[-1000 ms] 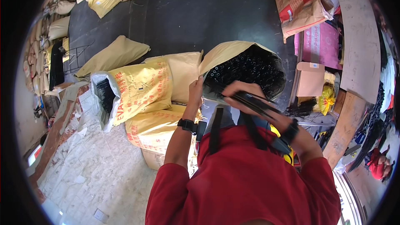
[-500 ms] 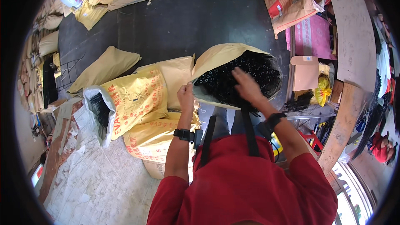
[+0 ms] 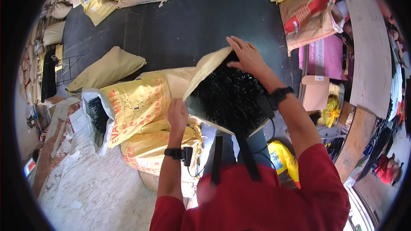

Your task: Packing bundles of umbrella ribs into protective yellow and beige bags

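A pale tan sack (image 3: 205,69) lies in front of me with its mouth turned toward me. Inside it is a mass of thin black pieces (image 3: 231,96), some showing shiny ring-like ends. At the left side of the mouth, my left hand (image 3: 177,113) is closed on the sack's edge. My right hand (image 3: 249,57) holds the far rim, its fingers over the outside and its thumb on the inner side. Beside my left hand lies a yellow sack (image 3: 139,102) with red print, its white-lined opening showing black strips.
The dark tabletop (image 3: 184,21) stretches beyond the sack. A closed tan sack (image 3: 109,68) lies left, and a red-and-brown sack (image 3: 310,17) sits far right. A cardboard box (image 3: 316,93) and a long wooden board (image 3: 367,51) stand on the right. Another yellow sack (image 3: 145,147) is lower left.
My right hand has moved from over the black pieces up to the far rim and taken hold of it. My left hand has shifted left and nearer, and the mouth has changed shape.
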Demonstrator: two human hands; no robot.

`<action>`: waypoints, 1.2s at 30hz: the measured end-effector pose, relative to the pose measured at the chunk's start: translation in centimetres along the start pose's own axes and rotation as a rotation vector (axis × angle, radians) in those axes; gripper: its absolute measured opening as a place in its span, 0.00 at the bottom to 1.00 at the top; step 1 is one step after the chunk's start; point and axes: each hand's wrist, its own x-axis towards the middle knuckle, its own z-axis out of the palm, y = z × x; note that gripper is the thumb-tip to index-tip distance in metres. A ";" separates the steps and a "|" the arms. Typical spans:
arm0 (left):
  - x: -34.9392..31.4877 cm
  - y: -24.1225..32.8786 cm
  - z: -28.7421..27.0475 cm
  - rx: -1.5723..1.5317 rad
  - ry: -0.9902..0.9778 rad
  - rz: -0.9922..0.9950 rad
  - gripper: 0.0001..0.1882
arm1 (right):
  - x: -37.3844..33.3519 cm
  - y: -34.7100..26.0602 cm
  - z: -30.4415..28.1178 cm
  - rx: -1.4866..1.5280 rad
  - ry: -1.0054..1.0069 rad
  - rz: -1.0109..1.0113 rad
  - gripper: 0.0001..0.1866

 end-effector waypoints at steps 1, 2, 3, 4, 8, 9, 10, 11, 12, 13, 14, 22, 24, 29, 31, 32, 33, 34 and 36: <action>-0.1 -0.3 0.2 0.017 0.011 -0.048 0.07 | 1.9 0.5 1.0 0.071 -0.117 0.057 0.15; 0.1 -0.4 0.5 0.051 0.023 -0.082 0.07 | 2.6 0.4 2.1 0.143 -0.243 0.124 0.13; 0.6 -0.4 0.9 0.083 0.035 -0.115 0.08 | 2.8 -0.5 3.6 0.045 -0.427 -0.008 0.11; 1.0 -0.7 1.2 0.117 0.048 -0.147 0.08 | 2.5 -1.3 5.3 -0.054 -0.607 -0.144 0.09; -0.7 -2.8 2.1 0.052 0.166 -0.463 0.07 | -1.8 -5.9 6.2 0.218 -0.482 -0.212 0.07; -1.0 -2.7 2.4 0.093 -0.033 -0.548 0.09 | -1.2 -5.7 6.4 0.287 -0.522 -0.168 0.06; -1.3 -2.9 2.5 0.100 -0.019 -0.525 0.09 | -0.2 -5.7 6.6 0.309 -0.485 -0.104 0.06; -1.8 -3.1 2.8 0.108 -0.005 -0.503 0.09 | 0.7 -5.7 6.9 0.330 -0.449 -0.040 0.06; -2.4 -3.4 3.1 0.115 0.009 -0.481 0.10 | 1.4 -5.8 6.9 0.351 -0.414 0.023 0.06; -2.6 -4.4 2.9 0.121 0.059 -0.466 0.10 | 1.2 -5.8 7.9 0.368 -0.384 0.060 0.06; -2.8 -5.5 2.4 0.123 0.119 -0.479 0.09 | 0.9 -6.5 8.1 0.413 -0.444 0.048 0.07; -2.1 -6.3 -0.5 0.135 0.250 -0.185 0.04 | -4.4 -11.9 1.2 0.592 -0.489 -0.137 0.03; -2.3 -5.7 -0.5 0.142 0.257 -0.179 0.04 | -5.4 -12.4 2.3 0.405 -0.559 -0.140 0.05; -2.4 -6.8 0.0 0.213 0.353 -0.270 0.03 | -3.3 -12.6 3.5 0.162 -0.480 -0.006 0.09; -2.0 -6.9 0.1 0.197 0.379 -0.243 0.02 | -2.6 -12.2 3.8 0.049 -0.446 -0.057 0.10; -1.8 -6.7 0.2 0.188 0.388 -0.226 0.02 | -2.8 -11.5 4.6 0.008 -0.406 -0.082 0.11; -1.6 -6.3 0.3 0.156 0.381 -0.226 0.02 | -2.9 -10.8 5.4 -0.030 -0.366 -0.107 0.12; -1.8 -6.3 0.3 0.151 0.364 -0.223 0.03 | -2.7 -11.2 5.6 0.084 -0.391 -0.115 0.13; -2.3 -6.1 0.4 0.141 0.329 -0.214 0.04 | -2.5 -11.9 6.2 0.313 -0.442 -0.124 0.15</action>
